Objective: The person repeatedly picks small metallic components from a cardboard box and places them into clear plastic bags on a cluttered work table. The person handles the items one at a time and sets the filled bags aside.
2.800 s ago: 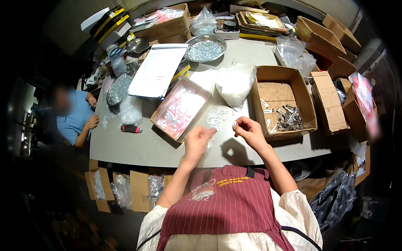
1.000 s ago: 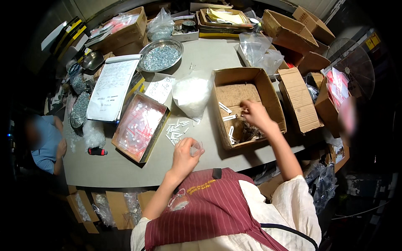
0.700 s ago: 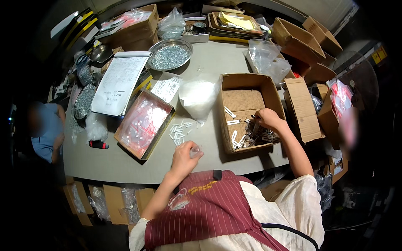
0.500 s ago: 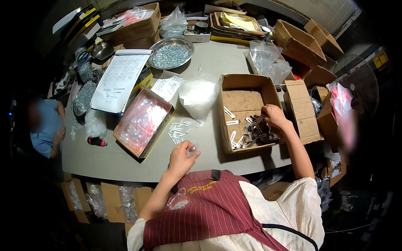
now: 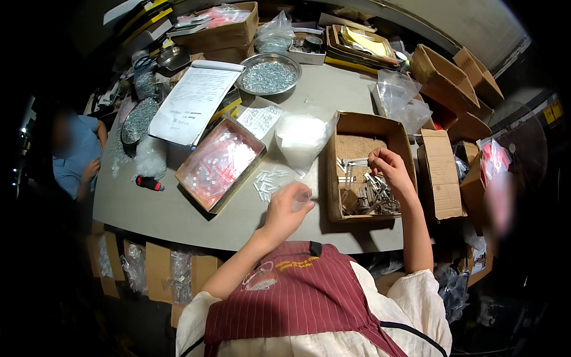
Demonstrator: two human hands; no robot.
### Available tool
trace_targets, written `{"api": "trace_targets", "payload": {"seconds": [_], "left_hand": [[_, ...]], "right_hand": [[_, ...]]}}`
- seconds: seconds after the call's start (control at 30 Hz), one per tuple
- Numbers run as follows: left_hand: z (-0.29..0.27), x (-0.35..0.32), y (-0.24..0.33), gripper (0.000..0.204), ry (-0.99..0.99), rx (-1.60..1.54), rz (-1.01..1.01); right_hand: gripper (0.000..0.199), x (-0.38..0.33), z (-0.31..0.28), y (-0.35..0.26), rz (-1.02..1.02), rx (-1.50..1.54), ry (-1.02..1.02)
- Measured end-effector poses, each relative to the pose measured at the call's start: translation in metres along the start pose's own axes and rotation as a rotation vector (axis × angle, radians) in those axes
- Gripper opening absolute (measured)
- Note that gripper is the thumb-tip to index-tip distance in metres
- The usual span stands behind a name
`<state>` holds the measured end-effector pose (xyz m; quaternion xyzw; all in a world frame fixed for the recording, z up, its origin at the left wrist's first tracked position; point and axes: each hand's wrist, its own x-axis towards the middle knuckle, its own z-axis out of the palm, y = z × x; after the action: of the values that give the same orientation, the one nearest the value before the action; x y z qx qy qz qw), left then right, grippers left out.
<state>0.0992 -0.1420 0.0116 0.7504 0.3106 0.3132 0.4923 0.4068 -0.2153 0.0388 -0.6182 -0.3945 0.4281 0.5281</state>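
My left hand [image 5: 286,211] is closed on a small clear plastic bag [image 5: 302,199], just in front of the table's middle. Inside the cardboard box [image 5: 370,126] on the right, my right hand [image 5: 391,171] pinches a slim pale metal strip [image 5: 358,162]. Beneath that hand lies a heap of slotted metal pieces [image 5: 376,199], some bright and some dark. Left of the box stands a stack of translucent white bags [image 5: 302,143]. Several small whitish packets or pieces [image 5: 270,183] lie loose beyond my left hand; their kind is too small to tell.
A shallow tray [image 5: 199,199] holds clear bags and small parts. Behind it are a clipboard with paper [image 5: 193,104] and a metal bowl of small shiny hardware [image 5: 267,77]. A red-and-black tool [image 5: 148,183] lies left. Open cartons [image 5: 443,172] crowd the right; another person [image 5: 77,154] is at left.
My right hand has lifted slightly from the heap, now with a metal strip in its fingers. My left hand has raised the clear bag a little. The whole view has shifted.
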Motion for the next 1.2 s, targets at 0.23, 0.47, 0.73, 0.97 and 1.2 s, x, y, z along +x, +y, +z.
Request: {"api": "trace_targets", "payload": {"seconds": [0.23,0.47,0.73,0.97,1.2], "left_hand": [[-0.002,-0.009,-0.014,0.022,0.048,0.057,-0.025],[0.004,-0.004,-0.007,0.022,-0.024,0.075,0.093],[0.013,0.010,0.021,0.023,-0.082,0.023,0.171],[0.008,0.002,0.005,0.028,-0.053,0.201,0.125],[-0.001,-0.001,-0.008,0.023,0.069,0.319,0.351]], "right_hand": [[0.014,-0.003,-0.046,0.037,0.318,0.154,0.176],[0.020,-0.026,-0.042,0.039,0.208,0.344,0.177],[0.015,-0.058,0.039,-0.014,0.093,0.173,0.029],[0.009,-0.069,0.098,-0.047,-0.131,-0.338,-0.059],[0.011,-0.076,0.113,-0.067,-0.312,-0.574,-0.131]]}}
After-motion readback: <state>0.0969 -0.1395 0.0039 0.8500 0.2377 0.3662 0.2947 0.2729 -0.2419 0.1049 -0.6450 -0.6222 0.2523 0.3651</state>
